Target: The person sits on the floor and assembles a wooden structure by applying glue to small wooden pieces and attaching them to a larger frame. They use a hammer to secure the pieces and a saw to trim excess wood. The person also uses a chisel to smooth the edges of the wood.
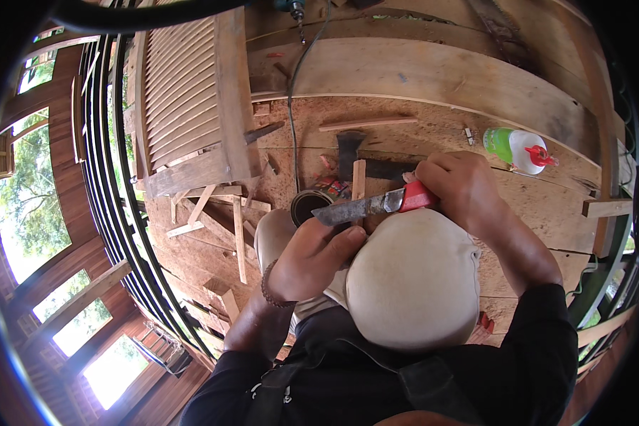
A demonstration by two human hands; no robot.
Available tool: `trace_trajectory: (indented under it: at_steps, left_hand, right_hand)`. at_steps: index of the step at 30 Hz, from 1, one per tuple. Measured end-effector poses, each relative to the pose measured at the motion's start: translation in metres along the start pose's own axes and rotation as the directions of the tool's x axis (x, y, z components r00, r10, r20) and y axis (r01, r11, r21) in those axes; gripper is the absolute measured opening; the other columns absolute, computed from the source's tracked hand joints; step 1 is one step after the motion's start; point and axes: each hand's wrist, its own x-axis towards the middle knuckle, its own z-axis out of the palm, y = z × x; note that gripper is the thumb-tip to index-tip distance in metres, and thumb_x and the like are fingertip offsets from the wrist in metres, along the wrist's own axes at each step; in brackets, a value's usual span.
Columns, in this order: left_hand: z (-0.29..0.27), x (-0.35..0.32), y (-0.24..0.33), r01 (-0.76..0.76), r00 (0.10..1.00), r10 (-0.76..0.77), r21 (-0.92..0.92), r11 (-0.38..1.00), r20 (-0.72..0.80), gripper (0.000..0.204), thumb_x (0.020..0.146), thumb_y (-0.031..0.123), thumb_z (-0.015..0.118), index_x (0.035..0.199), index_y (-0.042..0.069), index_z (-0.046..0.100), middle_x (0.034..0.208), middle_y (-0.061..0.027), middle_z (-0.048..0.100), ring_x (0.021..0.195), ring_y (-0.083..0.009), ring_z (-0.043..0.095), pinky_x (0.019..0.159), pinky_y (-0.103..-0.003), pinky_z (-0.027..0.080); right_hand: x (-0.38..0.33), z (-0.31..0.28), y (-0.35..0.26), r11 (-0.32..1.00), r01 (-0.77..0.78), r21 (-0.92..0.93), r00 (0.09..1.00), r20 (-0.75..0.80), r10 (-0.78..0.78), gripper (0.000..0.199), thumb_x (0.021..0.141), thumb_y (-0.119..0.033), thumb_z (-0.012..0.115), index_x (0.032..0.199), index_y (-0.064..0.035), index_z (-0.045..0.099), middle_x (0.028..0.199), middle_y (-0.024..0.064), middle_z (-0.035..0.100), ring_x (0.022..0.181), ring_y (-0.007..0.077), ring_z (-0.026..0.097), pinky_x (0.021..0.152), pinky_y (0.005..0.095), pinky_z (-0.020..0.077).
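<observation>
My right hand (461, 188) is closed round the red handle of a knife (362, 209), whose broad, worn metal blade has a slanted tip and points left. The blade lies across a narrow wooden strip (359, 177), which stands up beyond it. My left hand (311, 261) is curled around the strip's lower end, with its thumb just below the blade; its fingertips are partly hidden. Both hands are over my bent, light-trousered knees (412, 284). Close beyond my left hand stands a round, dark-mouthed tin (307, 205).
On the sawdust-strewn boards lie a dark metal tool (349, 150), a thin stick (368, 123) and wood offcuts (204, 206). A white glue bottle (527, 151) is at right. A slatted shutter panel (184, 92) stands left, a drill (296, 15) with its cable far ahead, and a wide plank (419, 67) behind.
</observation>
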Motion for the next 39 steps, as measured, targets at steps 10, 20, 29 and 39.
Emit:
trace_trajectory:
  at_steps: [10,20,29,39]
  left_hand:
    - [-0.009,0.008,0.0,-0.055,0.993,0.038,0.164,0.985,0.108,0.02,0.104,0.011,0.049,0.115,-0.001,0.059,0.083,-0.006,0.063,0.079,-0.0127,0.057,0.074,-0.031,0.048]
    - [-0.006,0.002,0.006,-0.19,0.982,0.176,0.446,0.875,0.072,0.015,0.098,0.01,0.054,0.108,-0.001,0.059,0.081,-0.0232,0.062,0.08,-0.0461,0.061,0.069,-0.046,0.048]
    - [-0.007,-0.033,-0.005,-0.121,0.993,0.112,0.483,0.868,0.047,0.013,0.097,0.012,0.056,0.092,0.0,0.057,0.076,-0.0225,0.063,0.075,-0.0458,0.062,0.064,-0.047,0.048]
    - [0.006,-0.018,0.004,-0.148,0.975,0.22,0.652,0.744,-0.03,0.014,0.094,0.014,0.063,0.1,0.002,0.06,0.077,-0.0219,0.064,0.074,-0.0432,0.065,0.064,-0.049,0.051]
  right_hand:
    - [0.0,0.005,0.005,0.999,-0.006,0.049,1.0,0.009,0.005,0.021,0.073,-0.019,0.074,0.086,-0.0107,0.06,0.078,0.0062,0.061,0.073,0.0308,0.064,0.06,0.0437,0.0504]
    - [0.001,0.003,0.001,1.0,0.008,0.027,0.999,-0.054,-0.007,0.024,0.074,-0.022,0.078,0.084,-0.0107,0.06,0.076,0.0069,0.06,0.064,0.0314,0.062,0.055,0.0431,0.0483]
    - [-0.028,0.016,0.003,0.969,-0.244,0.05,0.963,-0.102,0.248,0.024,0.071,-0.021,0.077,0.085,-0.0113,0.06,0.077,0.006,0.062,0.068,0.0302,0.064,0.057,0.0421,0.0499]
    - [-0.008,0.003,-0.002,0.998,-0.032,0.06,0.993,-0.115,0.038,0.026,0.073,-0.017,0.08,0.078,-0.0064,0.056,0.069,0.0125,0.057,0.06,0.0344,0.06,0.053,0.0432,0.0452]
